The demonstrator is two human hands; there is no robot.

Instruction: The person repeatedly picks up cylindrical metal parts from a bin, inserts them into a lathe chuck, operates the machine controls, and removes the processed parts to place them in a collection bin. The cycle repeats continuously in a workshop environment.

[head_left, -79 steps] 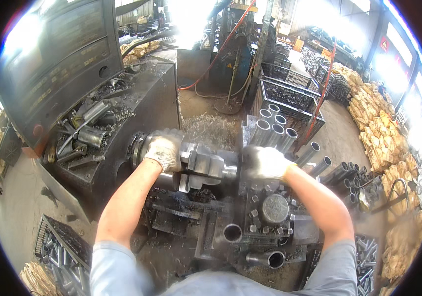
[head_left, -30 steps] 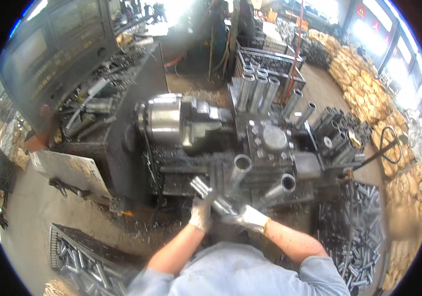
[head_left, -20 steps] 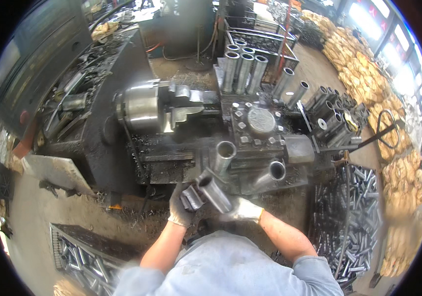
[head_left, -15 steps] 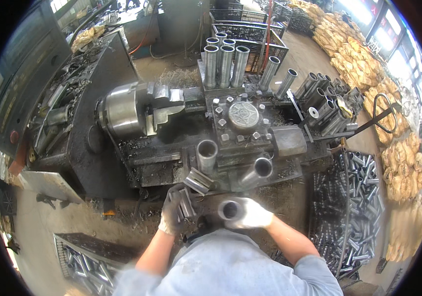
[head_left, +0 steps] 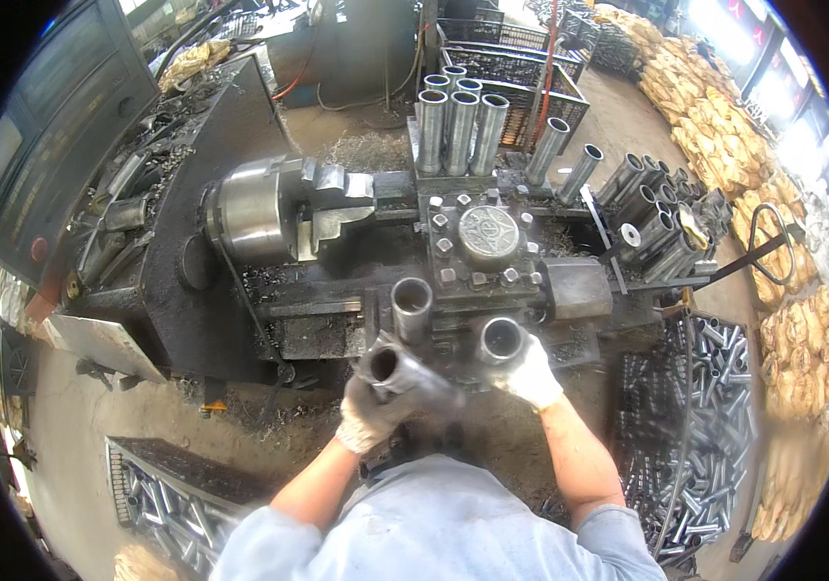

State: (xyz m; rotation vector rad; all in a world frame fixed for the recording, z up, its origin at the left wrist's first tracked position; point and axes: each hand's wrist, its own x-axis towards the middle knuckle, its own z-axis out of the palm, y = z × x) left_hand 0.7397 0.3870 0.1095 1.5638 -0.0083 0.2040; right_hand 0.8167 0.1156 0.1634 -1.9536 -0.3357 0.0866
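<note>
My gloved left hand (head_left: 374,414) is closed around a tilted steel tube (head_left: 419,380), its dark round mouth at the upper left and its far end blurred. Metal pieces seem to lie along that tube's side; whether they are half-sleeves I cannot tell. To the right, my gloved right hand (head_left: 534,376) grips another steel tube (head_left: 503,341) from the side, its open end facing up. Just beyond my left hand, a third tube (head_left: 413,312) stands upright on the lathe's carriage.
The lathe's chuck (head_left: 258,215) is at left, the square tool post (head_left: 488,235) ahead. Several tubes (head_left: 461,134) stand behind it, and more crowd the right (head_left: 657,228). Bins of metal parts stand at lower right (head_left: 715,426) and lower left (head_left: 168,504). Yellowish sacks (head_left: 715,136) line the right.
My left hand, which held a grooved half-sleeve, now holds a tube farther forward. My right hand has left the tube it held near my body and moved forward onto the one on the carriage.
</note>
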